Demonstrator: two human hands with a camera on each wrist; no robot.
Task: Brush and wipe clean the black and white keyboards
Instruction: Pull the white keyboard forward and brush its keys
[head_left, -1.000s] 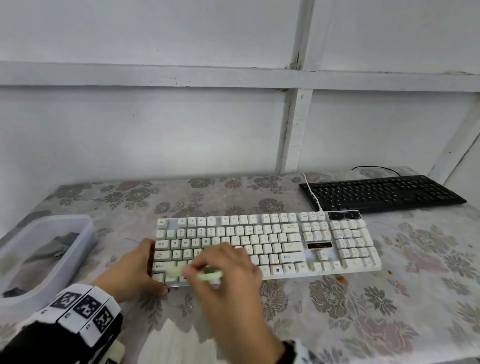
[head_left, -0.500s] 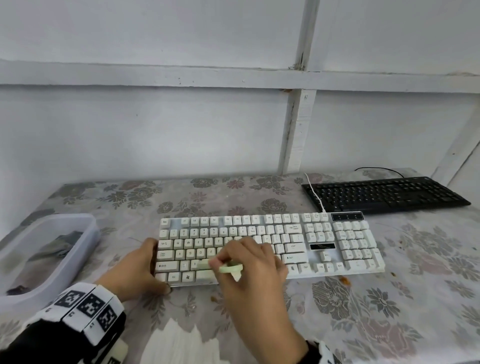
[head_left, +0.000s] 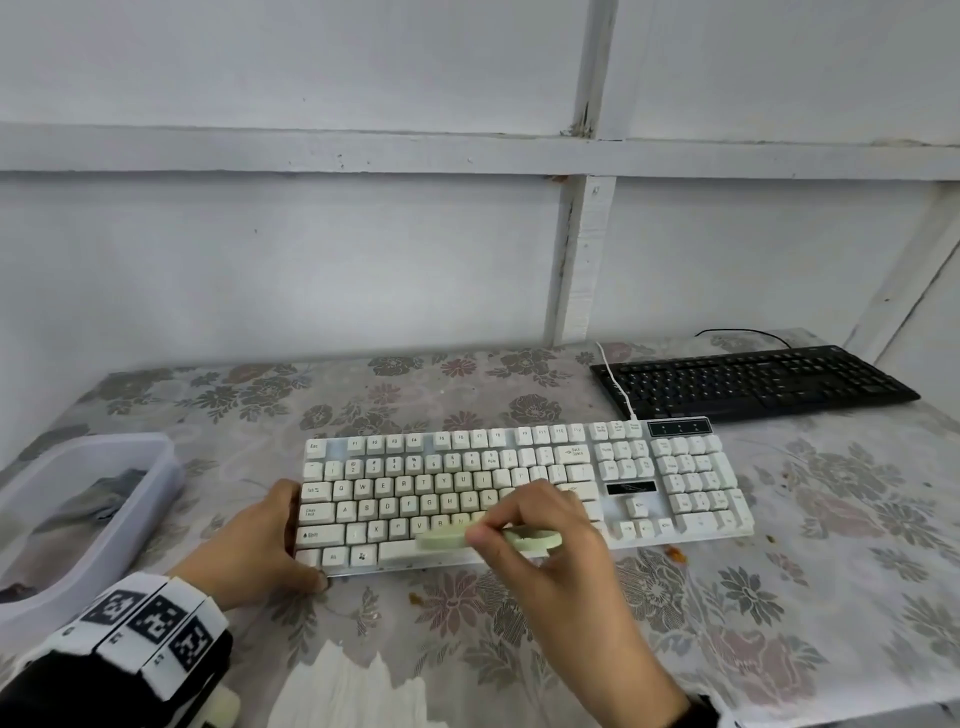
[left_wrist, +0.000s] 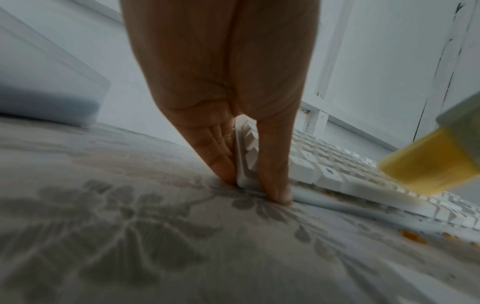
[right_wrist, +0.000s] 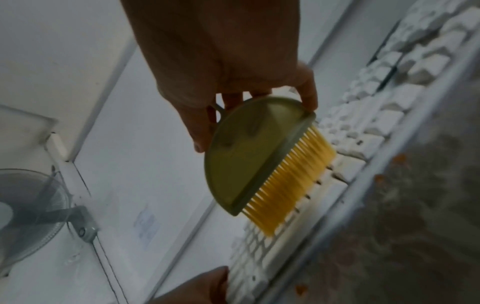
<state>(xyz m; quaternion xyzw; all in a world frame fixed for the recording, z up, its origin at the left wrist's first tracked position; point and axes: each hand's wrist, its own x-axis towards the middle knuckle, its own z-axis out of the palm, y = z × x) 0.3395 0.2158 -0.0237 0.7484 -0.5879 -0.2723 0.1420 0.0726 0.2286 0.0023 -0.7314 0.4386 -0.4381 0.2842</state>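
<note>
The white keyboard (head_left: 519, 467) lies mid-table on a floral cloth. My left hand (head_left: 283, 540) pinches its front-left corner, fingers along the left end and thumb at the front edge (left_wrist: 249, 185). My right hand (head_left: 514, 519) grips a pale green brush (head_left: 441, 538) with yellow bristles (right_wrist: 291, 185). The bristles rest on the bottom key rows near the space bar. In the left wrist view the brush (left_wrist: 436, 162) shows at the right over the white keyboard (left_wrist: 324, 170). The black keyboard (head_left: 753, 382) sits at the back right, untouched.
A translucent plastic tub (head_left: 156, 452) holding a dark cloth stands at the left edge. Orange crumbs (head_left: 675, 553) lie on the tablecloth in front of the white keyboard. Its white cable (head_left: 615, 384) runs back across the black keyboard. A white wall rises close behind.
My right hand has carried the brush to the right along the lower key rows. The left hand has stayed on the keyboard's corner.
</note>
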